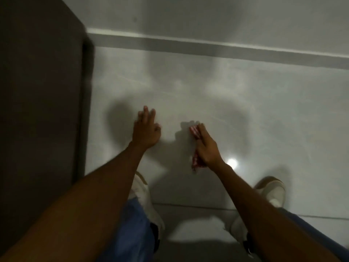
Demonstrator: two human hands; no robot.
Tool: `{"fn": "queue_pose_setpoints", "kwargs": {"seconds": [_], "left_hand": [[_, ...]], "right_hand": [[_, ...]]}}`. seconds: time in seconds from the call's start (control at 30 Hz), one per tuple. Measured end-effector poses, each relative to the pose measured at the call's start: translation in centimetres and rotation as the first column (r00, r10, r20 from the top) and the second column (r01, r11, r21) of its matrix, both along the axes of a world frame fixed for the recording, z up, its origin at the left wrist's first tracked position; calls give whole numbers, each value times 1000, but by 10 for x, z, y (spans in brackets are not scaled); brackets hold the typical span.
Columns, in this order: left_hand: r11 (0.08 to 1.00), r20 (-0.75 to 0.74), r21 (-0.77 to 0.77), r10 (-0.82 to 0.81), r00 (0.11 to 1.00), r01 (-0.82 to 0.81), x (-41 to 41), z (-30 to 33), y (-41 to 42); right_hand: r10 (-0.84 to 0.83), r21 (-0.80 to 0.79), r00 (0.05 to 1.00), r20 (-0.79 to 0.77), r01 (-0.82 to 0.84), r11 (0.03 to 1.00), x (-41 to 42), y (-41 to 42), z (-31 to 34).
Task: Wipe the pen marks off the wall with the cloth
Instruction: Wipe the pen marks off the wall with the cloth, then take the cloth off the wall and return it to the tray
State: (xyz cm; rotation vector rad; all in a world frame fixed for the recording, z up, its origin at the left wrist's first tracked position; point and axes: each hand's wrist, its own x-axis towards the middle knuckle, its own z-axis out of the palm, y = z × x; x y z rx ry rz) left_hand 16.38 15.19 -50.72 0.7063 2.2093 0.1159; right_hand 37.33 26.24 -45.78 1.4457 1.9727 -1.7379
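My right hand [206, 148] grips a red-and-white striped cloth [195, 132], bunched up; one end shows above my fingers and the other hangs below my palm. My left hand [146, 129] is held out to the left of it with fingers spread and nothing in it. Both hands hover over the glossy pale floor [245, 114]. The white wall [207, 17] rises at the top of the view above a light skirting strip [188, 44]. No pen marks show on the wall; the picture is dim and blurred.
A dark brown door or cabinet side [41, 91] fills the left. My feet in light shoes [272, 190] and blue trouser legs [132, 224] are at the bottom. A bright light spot [232, 163] reflects off the floor.
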Motion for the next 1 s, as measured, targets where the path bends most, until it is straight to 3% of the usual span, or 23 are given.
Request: {"fn": "queue_pose_setpoints", "kwargs": {"seconds": [0.03,0.07,0.13,0.2,0.23,0.27,0.37,0.4,0.47,0.6,0.67,0.77,0.83,0.93,1.0], "left_hand": [[987,225,-68,159,961,-147,-7,31,7],[932,419,-168,363,832,-321,-10,66,13],[709,662,-360,652,370,-606,-7,142,13],[499,775,-429,632,-23,-753,-4,217,5],[424,813,-432,565,-140,-796,-4,254,-3],[393,844,-398,510,-164,-829,-6,294,-13],[399,888,-250,458,-45,-882,-32,388,-47],[363,888,-220,458,-32,-906,-46,408,-60],[329,877,-97,475,75,-939,-85,445,-83],[335,696,147,634,338,-931,-172,478,-121],[366,547,247,711,441,-897,-209,469,-137],[405,413,282,767,491,-870,-246,431,-149],[478,340,279,762,551,-833,-260,404,-149],[712,133,221,655,744,-666,-266,397,-141],[824,-27,146,556,831,-547,-262,426,-131]], "right_hand": [[-231,-209,973,-26,220,953,-13,-7,30],[-449,-423,893,-25,398,814,-28,-11,60],[-680,-683,733,22,508,525,-60,-16,121],[-757,-796,653,33,475,375,-95,-21,188],[-751,-811,660,11,445,380,-114,-24,222],[-714,-805,700,-30,406,432,-133,-28,256],[-497,-655,850,-174,277,703,-192,-32,336],[-399,-574,890,-219,213,791,-212,-31,356],[-172,-384,945,-277,55,922,-256,-28,391],[191,-134,934,-301,-240,961,-355,-24,424],[375,90,891,-255,-365,927,-402,-32,418],[673,453,739,39,-613,647,-455,-52,390],[700,528,675,235,-693,491,-474,-67,375],[681,576,609,406,-749,327,-470,-82,371],[650,608,648,396,-716,343,-451,-75,399]]}}
